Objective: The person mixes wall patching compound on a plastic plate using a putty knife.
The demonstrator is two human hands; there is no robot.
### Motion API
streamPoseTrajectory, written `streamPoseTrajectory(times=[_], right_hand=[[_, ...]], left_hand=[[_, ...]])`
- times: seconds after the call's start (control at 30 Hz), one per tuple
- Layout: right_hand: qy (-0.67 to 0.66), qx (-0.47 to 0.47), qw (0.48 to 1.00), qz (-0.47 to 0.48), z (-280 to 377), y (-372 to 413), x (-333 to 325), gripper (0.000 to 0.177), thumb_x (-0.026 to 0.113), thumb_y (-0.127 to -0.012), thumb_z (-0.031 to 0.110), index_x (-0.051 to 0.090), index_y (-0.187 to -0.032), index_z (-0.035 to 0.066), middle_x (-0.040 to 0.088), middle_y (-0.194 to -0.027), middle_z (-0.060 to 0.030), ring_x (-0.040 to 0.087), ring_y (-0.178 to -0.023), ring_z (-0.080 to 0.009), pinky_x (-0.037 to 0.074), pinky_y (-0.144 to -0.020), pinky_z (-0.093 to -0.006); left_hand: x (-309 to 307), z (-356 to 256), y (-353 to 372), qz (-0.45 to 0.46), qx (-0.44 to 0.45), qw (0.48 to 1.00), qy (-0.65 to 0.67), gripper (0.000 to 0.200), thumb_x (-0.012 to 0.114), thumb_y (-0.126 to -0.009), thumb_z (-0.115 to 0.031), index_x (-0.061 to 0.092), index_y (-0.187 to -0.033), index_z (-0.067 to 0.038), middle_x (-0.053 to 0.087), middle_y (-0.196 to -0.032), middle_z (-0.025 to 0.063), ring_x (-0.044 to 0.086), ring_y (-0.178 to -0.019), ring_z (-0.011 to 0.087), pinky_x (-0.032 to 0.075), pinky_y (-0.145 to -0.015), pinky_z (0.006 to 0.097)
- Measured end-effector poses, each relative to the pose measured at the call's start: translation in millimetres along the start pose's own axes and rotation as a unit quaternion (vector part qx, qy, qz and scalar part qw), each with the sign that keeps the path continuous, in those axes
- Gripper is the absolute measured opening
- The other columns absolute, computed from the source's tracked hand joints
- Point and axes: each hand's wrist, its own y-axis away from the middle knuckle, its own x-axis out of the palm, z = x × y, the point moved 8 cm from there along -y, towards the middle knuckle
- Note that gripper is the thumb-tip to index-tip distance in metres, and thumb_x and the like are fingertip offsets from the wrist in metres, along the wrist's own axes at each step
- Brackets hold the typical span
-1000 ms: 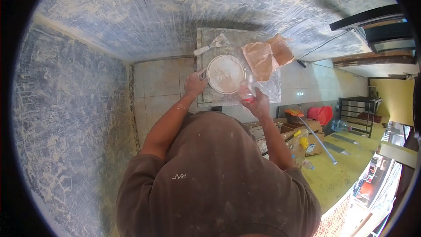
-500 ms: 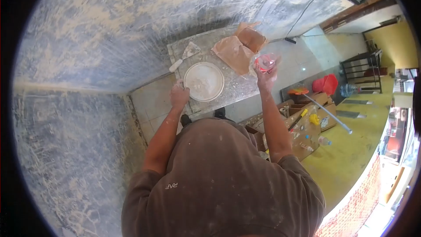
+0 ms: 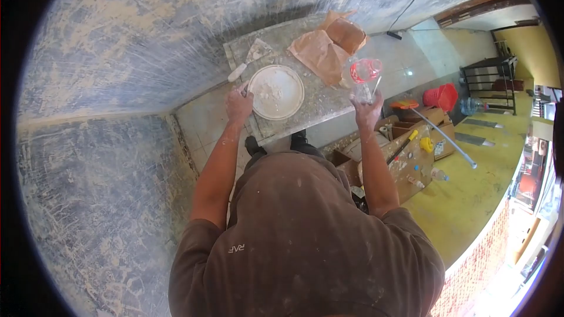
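A round white tub (image 3: 251,107) holding white powder with lumps on top stands on a dusty board. My left hand (image 3: 239,105) is at its left rim, fingers closed on the edge. My right hand (image 3: 366,111) grips the lower part of a clear plastic bottle (image 3: 365,71) with a red label, held out to the right of the tub. Just beyond the tub lies a putty knife (image 3: 238,72) with a white handle and a powder-covered blade. Behind, an open brown paper bag (image 3: 320,54) lies near the bottle.
The board (image 3: 294,124) sits low beside a patchy grey plastered wall (image 3: 153,41). To the right are cardboard boxes (image 3: 405,167), a red bucket (image 3: 440,98), a broom (image 3: 452,142), a large water bottle (image 3: 472,105) and a black metal rack (image 3: 487,82).
My right hand has moved slightly right, and more of the bottle shows beyond its fingers. A lumpy heap of powder now shows in the tub. My left hand has shifted a little up along the rim.
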Motion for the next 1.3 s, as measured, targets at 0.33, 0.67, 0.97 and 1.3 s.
streamPoseTrajectory(times=[0.33, 0.67, 0.97, 1.3], right_hand=[[0.159, -0.074, 0.929, 0.327, 78, 93, 42, 0.052, 0.056, -0.093, 0.026, 0.043, -0.143, 0.018, 0.067, -0.098, -0.0241, 0.064, -0.086, -0.0446, 0.050, -0.072, -0.0523], [0.417, -0.433, 0.677, 0.425, 155, 2, 160, 0.046, 0.049, -0.091, 0.011, 0.057, -0.131, 0.031, 0.068, -0.082, -0.0100, 0.069, -0.076, -0.0284, 0.055, -0.064, -0.0431], [0.192, -0.358, 0.743, 0.532, 124, 51, 149, 0.042, 0.056, -0.090, 0.028, 0.056, -0.132, 0.034, 0.068, -0.081, -0.0150, 0.066, -0.075, -0.0361, 0.052, -0.064, -0.0465], [0.272, -0.181, 0.825, 0.461, 165, 72, 152, 0.039, 0.059, -0.085, 0.024, 0.065, -0.124, 0.025, 0.069, -0.092, -0.0201, 0.067, -0.086, -0.0382, 0.053, -0.079, -0.0482]], left_hand=[[3, 13, 23, 0.086, -0.045, 0.986, 0.133, 0.052, 0.061, -0.081, -0.013, 0.060, -0.132, -0.018, 0.066, -0.094, 0.0182, 0.064, -0.091, 0.0310, 0.049, -0.086, 0.0424], [-5, 6, -6, 0.020, -0.036, 0.997, 0.067, 0.056, 0.054, -0.081, -0.006, 0.059, -0.133, -0.025, 0.066, -0.109, 0.0201, 0.062, -0.104, 0.0372, 0.047, -0.096, 0.0429], [-6, 8, -2, 0.038, -0.054, 0.989, 0.134, 0.049, 0.057, -0.078, -0.008, 0.067, -0.123, -0.026, 0.066, -0.111, 0.0212, 0.058, -0.112, 0.0384, 0.046, -0.097, 0.0441], [3, 21, 11, 0.050, -0.047, 0.991, 0.117, 0.050, 0.059, -0.080, -0.014, 0.063, -0.129, -0.024, 0.063, -0.112, 0.0237, 0.060, -0.107, 0.0378, 0.045, -0.097, 0.0436]])
